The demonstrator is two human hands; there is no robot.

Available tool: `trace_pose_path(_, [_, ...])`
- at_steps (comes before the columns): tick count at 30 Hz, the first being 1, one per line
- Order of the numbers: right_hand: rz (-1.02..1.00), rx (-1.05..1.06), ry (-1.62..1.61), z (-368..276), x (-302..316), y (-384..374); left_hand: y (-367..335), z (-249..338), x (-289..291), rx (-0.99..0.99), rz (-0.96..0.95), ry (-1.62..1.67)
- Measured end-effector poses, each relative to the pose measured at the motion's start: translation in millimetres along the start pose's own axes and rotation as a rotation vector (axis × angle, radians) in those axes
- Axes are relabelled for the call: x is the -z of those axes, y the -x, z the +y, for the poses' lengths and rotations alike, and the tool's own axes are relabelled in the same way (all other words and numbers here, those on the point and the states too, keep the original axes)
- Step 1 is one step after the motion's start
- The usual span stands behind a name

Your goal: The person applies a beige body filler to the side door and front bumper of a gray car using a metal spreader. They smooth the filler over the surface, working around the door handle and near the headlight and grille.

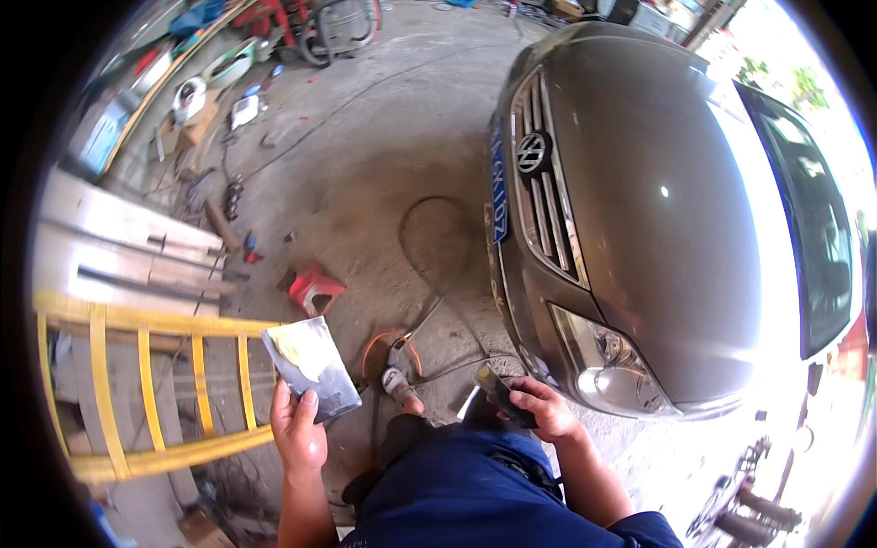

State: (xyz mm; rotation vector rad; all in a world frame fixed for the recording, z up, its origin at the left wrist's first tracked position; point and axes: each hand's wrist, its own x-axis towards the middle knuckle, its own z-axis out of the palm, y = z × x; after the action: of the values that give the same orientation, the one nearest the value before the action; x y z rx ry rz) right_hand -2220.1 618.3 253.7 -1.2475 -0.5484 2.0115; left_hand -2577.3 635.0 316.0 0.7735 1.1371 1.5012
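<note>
My left hand (302, 437) is closed on the lower edge of a flat grey mixing board (336, 385), thumb on top. A smear of pale yellow putty (300, 350) covers the board's upper left part. In my right hand (551, 413) is a dark putty spreader (513, 406), gripped between thumb and fingers, with a yellowish patch at its far end. The two tools are well apart. Nearest to my right hand is the headlight (610, 365) of a brown car (658, 183), and the spreader touches nothing that I can make out.
A yellow ladder-like frame (151, 393) lies to the left, close to my left hand. Dark hoses (402, 239) and an orange cable (373, 340) run over the concrete around my foot (402, 388). A red piece (315, 289) lies ahead. Cluttered shelving (178, 57) lines the far left.
</note>
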Motion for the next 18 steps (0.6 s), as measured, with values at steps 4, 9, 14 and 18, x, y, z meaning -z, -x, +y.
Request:
trace_pose_path(4, [0.103, 0.074, -0.050, -5, -31, -22, -65, 11, 5, 0.073, -0.133, 0.035])
trace_pose_path(9, [0.250, 0.173, -0.150, 0, -40, -35, -139, 5, -25, 0.148, -0.353, 0.035])
trace_pose_path(14, [0.394, 0.228, -0.338, 12, -18, -65, -210, -12, -76, 0.195, -0.575, -0.026])
trace_pose_path(18, [0.467, 0.272, -0.503, 4, -18, -95, -258, -15, -114, 0.275, -0.706, -0.081])
